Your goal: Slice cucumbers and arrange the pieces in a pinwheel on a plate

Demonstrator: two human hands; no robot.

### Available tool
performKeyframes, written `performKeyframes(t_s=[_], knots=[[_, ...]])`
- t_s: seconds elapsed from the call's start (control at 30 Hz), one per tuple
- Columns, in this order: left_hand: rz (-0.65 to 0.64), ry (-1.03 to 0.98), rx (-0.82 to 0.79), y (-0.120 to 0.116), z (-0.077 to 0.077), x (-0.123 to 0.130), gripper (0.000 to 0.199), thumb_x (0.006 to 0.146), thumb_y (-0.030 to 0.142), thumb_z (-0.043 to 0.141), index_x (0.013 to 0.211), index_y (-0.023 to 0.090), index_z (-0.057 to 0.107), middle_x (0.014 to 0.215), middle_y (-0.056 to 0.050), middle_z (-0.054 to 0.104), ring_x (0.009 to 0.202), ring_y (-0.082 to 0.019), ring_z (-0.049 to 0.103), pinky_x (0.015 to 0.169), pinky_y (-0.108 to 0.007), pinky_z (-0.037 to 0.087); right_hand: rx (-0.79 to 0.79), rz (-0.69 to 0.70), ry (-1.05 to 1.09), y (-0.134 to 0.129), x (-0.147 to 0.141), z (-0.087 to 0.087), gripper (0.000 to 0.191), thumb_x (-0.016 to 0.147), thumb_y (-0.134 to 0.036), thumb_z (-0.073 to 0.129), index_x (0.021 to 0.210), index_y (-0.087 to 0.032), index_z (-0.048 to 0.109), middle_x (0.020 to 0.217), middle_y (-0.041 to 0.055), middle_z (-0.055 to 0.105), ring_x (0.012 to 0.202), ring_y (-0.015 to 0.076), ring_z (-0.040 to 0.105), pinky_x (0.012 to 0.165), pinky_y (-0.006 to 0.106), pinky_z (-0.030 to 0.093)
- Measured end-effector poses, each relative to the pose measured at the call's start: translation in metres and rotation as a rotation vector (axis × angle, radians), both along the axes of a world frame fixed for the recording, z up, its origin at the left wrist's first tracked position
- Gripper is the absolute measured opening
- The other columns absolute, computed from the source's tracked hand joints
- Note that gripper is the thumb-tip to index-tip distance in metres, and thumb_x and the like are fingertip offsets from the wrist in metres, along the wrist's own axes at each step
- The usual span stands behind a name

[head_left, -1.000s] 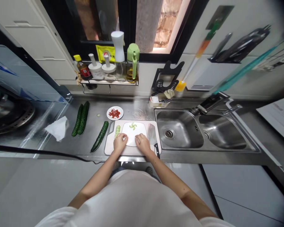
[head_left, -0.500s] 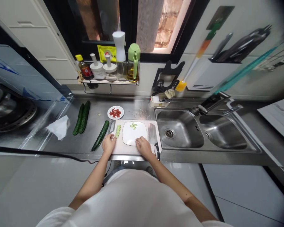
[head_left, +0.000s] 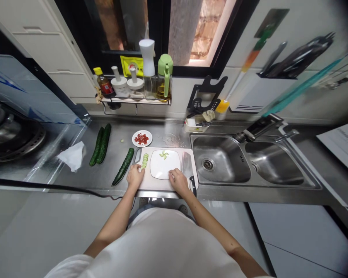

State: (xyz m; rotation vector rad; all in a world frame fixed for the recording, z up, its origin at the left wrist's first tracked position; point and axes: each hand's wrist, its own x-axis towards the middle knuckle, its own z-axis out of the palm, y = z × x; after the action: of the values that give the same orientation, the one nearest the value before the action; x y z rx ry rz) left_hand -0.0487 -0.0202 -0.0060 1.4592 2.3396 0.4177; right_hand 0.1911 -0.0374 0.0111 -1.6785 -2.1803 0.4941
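A white square plate [head_left: 164, 169] lies on the pale cutting board [head_left: 150, 186], with several green slices [head_left: 164, 155] fanned out near its far edge. Left of the plate runs a row of cucumber slices [head_left: 145, 160]. My left hand [head_left: 135, 177] is at the near end of that row, fingers bent together; what they grip, if anything, is too small to make out. My right hand [head_left: 178, 181] rests at the plate's near right corner, its fingers curled, and whether it holds something is unclear. A knife [head_left: 192, 184] with a black handle lies on the board's right side.
Left of the board is a whole cucumber [head_left: 123, 166], with two more cucumbers [head_left: 101, 145] farther left beside a white cloth [head_left: 73, 155]. Behind the board stands a small plate of chopped red pieces [head_left: 141, 138]. A double sink [head_left: 223, 170] is at the right.
Both hands have shifted very slightly, the right one a little to the right along the plate's near edge. The plate and slices look the same.
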Motion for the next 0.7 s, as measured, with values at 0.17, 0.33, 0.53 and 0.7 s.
performKeyframes(t_s=[0.17,0.33,0.53,0.7], knots=[[0.002,-0.055,0.047,0.003,-0.002,0.001,0.018,0.081,0.031,0.057,0.095,0.022,0.065,0.101,-0.008,0.064,0.087,-0.022,0.061,0.070,-0.029,0.042,0.018,-0.007,0.015,0.000,0.000,0.000,0.022,0.094,-0.025,0.043,0.099,-0.022,0.064,0.094,0.0052,0.061,0.086,0.0174,0.055,0.071,0.026,0.039],[0.050,-0.315,0.130,0.007,-0.006,0.001,0.013,0.078,0.025,0.056,0.089,0.021,0.063,0.085,-0.003,0.067,0.078,-0.016,0.061,0.072,-0.025,0.044,0.023,-0.012,0.050,0.000,-0.001,0.002,0.024,0.094,-0.026,0.042,0.099,-0.021,0.065,0.093,0.0055,0.062,0.087,0.0176,0.056,0.073,0.026,0.041],[-0.035,-0.829,0.221,0.020,0.015,0.009,0.025,0.069,0.032,0.065,0.087,0.016,0.058,0.076,-0.001,0.062,0.068,-0.011,0.057,0.068,-0.023,0.046,0.020,-0.046,0.217,0.009,-0.004,0.021,0.025,0.092,-0.028,0.043,0.101,-0.021,0.066,0.093,0.0055,0.063,0.083,0.0170,0.058,0.074,0.027,0.043],[-0.240,-1.050,0.197,0.023,0.060,0.023,0.036,0.066,0.034,0.071,0.095,0.017,0.058,0.075,0.001,0.060,0.071,-0.010,0.057,0.071,-0.023,0.045,0.052,-0.060,0.475,0.024,-0.011,0.055,0.025,0.089,-0.033,0.049,0.103,-0.020,0.066,0.090,0.0046,0.062,0.073,0.0145,0.057,0.074,0.028,0.047]])
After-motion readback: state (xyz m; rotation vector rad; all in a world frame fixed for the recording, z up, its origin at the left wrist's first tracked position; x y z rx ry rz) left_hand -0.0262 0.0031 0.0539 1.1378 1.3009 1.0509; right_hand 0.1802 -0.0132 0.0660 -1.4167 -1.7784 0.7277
